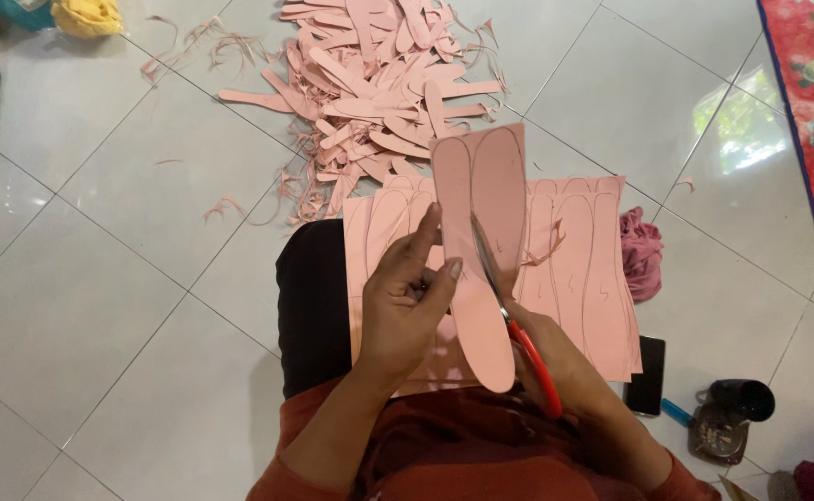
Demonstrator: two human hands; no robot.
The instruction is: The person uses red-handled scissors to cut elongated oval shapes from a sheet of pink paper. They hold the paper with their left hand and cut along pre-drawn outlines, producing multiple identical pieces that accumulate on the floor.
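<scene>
Left hand pinches a pink foam piece upright; right hand, gripping red-handled scissors, cuts it near the lap's pink sheet.

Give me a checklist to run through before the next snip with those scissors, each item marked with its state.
1. Left hand grips the pink piece: ok.
2. Right hand on the red-handled scissors: ok.
3. Blades on the drawn line: cannot tell.
4. Left thumb out of the blades' way: ok, though close.
5. Pink sheet on the lap lies flat: ok.
6. Pile of cut pieces out of the way: ok.
</scene>
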